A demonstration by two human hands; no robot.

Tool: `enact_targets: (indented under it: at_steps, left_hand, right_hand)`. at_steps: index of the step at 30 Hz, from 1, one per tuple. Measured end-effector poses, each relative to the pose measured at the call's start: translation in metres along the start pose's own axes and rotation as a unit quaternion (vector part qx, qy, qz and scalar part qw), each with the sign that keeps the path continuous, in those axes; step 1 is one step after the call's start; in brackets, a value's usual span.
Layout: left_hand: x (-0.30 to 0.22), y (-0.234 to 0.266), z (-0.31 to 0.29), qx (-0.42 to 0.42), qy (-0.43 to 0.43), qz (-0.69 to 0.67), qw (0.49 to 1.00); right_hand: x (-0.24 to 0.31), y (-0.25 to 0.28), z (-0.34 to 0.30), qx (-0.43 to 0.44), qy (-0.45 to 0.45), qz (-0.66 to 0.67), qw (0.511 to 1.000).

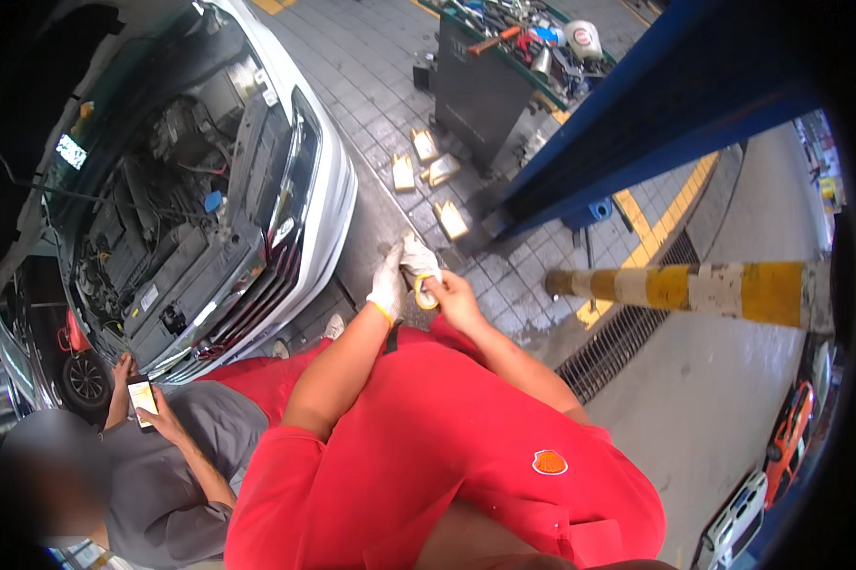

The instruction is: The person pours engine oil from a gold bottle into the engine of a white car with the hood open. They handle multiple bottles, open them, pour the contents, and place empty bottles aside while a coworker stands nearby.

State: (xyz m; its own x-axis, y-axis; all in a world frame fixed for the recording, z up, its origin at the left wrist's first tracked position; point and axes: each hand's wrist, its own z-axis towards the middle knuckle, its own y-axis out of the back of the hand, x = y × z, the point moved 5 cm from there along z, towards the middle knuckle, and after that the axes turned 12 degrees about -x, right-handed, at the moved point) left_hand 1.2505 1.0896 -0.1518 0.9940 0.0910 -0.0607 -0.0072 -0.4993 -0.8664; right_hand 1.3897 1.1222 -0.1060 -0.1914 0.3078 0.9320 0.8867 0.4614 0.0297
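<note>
My left hand (387,285) wears a white work glove, smudged at the fingertips, with a yellow cuff at the wrist. A second white work glove (417,255) hangs between my hands, its yellow-edged opening toward me. My bare right hand (452,296) pinches this loose glove at the cuff. The gloved left fingers are closed against its far end; the exact grip is small in view. Both hands are in front of my red shirt, just right of the white car (338,214) with its bonnet up.
Several yellowish-white bottles (452,220) stand on the tiled floor ahead, near a dark tool cart (480,90) loaded with tools. A blue lift post (637,119) and a yellow-and-white striped pole (694,293) are to the right. At left, a person in grey (186,442) holds a phone (143,403).
</note>
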Motion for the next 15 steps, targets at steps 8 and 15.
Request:
enact_targets:
  at_steps: [8, 15]
  left_hand:
    - [0.019, -0.074, 0.027, -0.187, -0.210, 0.805, 0.523]
    - [0.001, -0.121, 0.094, -0.132, -0.172, 0.952, 0.216]
  right_hand:
    - [-0.002, 0.044, 0.076, 0.097, -0.281, 0.079, 0.952]
    - [-0.030, 0.032, 0.214, -0.071, -0.204, 0.093, 0.972]
